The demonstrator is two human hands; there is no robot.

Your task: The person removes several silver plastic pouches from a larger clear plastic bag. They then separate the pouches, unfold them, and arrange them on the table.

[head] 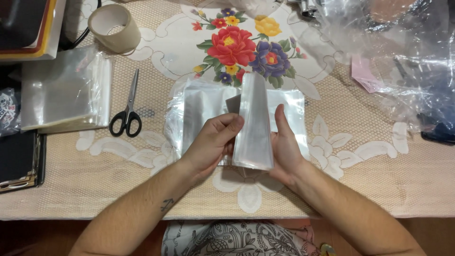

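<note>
The head camera looks down on a table with a lace cloth [71, 185] that has a printed flower bouquet [244, 47] at the far side. Both hands hold one clear plastic bag [255, 125] upright above a flat pile of similar bags [199, 111]. The left hand [211, 144] pinches the left edge of the bag, thumb pressed on the front. The right hand [284, 147] closes on the right edge, thumb lying along it. A grey piece shows just behind the bag, but what it is I cannot tell.

In my judgement the film is smooth and thin, so it can slip from the fingers or fold if the grip is loosened. The pile below may also slide on the cloth if the wrists push it. The scissors [127, 111] and the tape roll [113, 26] lie well apart on the left, beside another stack of bags [61, 90], so they are little danger
</note>
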